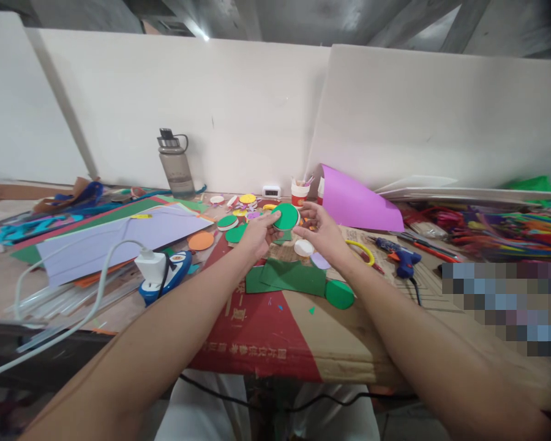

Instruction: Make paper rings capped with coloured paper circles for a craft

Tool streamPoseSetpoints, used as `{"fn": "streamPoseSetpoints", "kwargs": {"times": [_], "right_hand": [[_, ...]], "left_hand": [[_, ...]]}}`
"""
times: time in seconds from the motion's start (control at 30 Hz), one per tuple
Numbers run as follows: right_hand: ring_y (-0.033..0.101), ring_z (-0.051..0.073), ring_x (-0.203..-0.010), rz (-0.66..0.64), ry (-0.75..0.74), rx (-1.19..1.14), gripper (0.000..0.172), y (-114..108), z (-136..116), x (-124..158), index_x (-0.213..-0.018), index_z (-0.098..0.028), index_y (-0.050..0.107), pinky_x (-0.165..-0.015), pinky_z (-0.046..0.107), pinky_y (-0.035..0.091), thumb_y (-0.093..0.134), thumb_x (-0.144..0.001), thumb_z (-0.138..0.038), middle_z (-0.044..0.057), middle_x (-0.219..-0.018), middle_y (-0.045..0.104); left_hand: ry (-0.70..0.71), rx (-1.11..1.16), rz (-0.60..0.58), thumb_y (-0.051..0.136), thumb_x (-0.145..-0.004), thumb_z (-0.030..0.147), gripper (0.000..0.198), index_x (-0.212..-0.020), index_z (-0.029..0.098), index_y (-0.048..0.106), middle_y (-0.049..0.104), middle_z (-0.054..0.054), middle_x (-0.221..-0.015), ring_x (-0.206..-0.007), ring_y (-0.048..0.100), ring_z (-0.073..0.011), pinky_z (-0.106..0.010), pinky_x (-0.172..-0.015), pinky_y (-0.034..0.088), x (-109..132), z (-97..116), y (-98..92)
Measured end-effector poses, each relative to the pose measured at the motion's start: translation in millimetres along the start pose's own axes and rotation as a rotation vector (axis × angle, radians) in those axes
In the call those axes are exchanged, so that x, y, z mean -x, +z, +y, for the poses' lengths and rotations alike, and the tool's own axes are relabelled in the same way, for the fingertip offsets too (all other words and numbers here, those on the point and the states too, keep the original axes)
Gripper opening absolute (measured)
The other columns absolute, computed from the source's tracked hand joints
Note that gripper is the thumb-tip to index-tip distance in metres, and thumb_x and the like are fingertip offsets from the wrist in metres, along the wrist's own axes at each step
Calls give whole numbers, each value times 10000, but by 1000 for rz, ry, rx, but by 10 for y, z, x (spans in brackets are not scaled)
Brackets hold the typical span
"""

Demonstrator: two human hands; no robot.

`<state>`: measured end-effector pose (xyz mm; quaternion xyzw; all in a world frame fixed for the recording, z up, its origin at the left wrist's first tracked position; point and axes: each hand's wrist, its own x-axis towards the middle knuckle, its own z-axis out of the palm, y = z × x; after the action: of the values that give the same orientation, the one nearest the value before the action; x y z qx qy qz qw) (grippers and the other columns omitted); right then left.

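Observation:
Between the thumb and fingers of my left hand (261, 236) is a round green disc (286, 217) with a white edge, held up above the table. My right hand (324, 231) is close by on the disc's right side, its thumb and fingers apart and curved; whether a fingertip touches the rim I cannot tell. Below both hands lie green paper pieces (294, 277) and a loose green circle (340, 294). A white circle (303, 247) and a pale purple circle (321, 260) rest near my right wrist. Left of my left hand are another green disc (228, 222) and an orange circle (201, 241).
A blue glue gun (401, 257) and a yellow ring (365, 251) lie to the right. Leftward stand a power strip (179, 269) with a white plug and a water bottle (177, 164). A curled purple sheet (353, 199) leans behind, beside a paper cup (299, 191).

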<state>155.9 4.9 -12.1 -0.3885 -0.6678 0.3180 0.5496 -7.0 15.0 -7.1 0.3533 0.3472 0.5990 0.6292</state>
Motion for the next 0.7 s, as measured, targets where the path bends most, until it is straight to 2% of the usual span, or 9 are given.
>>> {"fn": "streamPoseSetpoints", "kwargs": {"times": [0.07,0.17,0.23,0.33,0.43,0.53,0.7], "right_hand": [[578,215,-970,-37,-54,100,781,9,-20,33,-1346,-210,436,-794,390,513,763,-648,-336,128,-1217,575],[578,238,-1019,-79,-112,193,844,18,-47,72,-1419,-238,381,-812,407,521,770,-674,-322,134,-1287,548],[576,253,-1070,-80,-149,235,820,15,-47,78,-1430,-247,387,-863,426,512,762,-704,-319,131,-1307,552],[564,271,-1142,-66,-202,301,715,-1,-27,66,-1380,-243,475,-948,450,481,757,-729,-325,124,-1322,562],[573,268,-1148,-66,-234,324,650,-15,-12,58,-1338,-246,527,-972,445,476,759,-736,-324,108,-1302,587],[588,264,-1125,-50,-233,325,661,-19,-22,61,-1343,-257,524,-960,442,487,763,-730,-316,96,-1295,598],[622,233,-1026,-61,-134,175,631,-15,-68,51,-1321,-263,531,-874,402,529,740,-726,-293,76,-1273,614]], "left_hand": [[-33,28,11,750,-727,225,167,-803,128,637,666,-7,-651,-512,578,-81,-189,-476,472,0,7,-1],[-35,16,-36,751,-717,215,161,-795,130,638,659,-3,-643,-526,593,-88,-187,-487,482,19,-10,10],[-13,-19,-108,761,-701,224,179,-789,124,642,662,-8,-661,-550,606,-99,-197,-502,494,35,-33,20],[23,-52,-194,781,-675,252,227,-795,115,646,667,-16,-691,-563,607,-109,-214,-510,499,46,-64,31],[44,1,-189,756,-715,326,252,-838,140,640,675,-15,-705,-565,604,-118,-219,-493,479,44,-69,38],[-4,62,-160,652,-812,446,289,-858,161,635,692,-31,-727,-597,628,-141,-237,-502,484,43,-47,42],[-85,106,-172,522,-856,601,461,-859,156,643,695,-57,-726,-597,626,-149,-250,-514,492,40,-4,39]]}}
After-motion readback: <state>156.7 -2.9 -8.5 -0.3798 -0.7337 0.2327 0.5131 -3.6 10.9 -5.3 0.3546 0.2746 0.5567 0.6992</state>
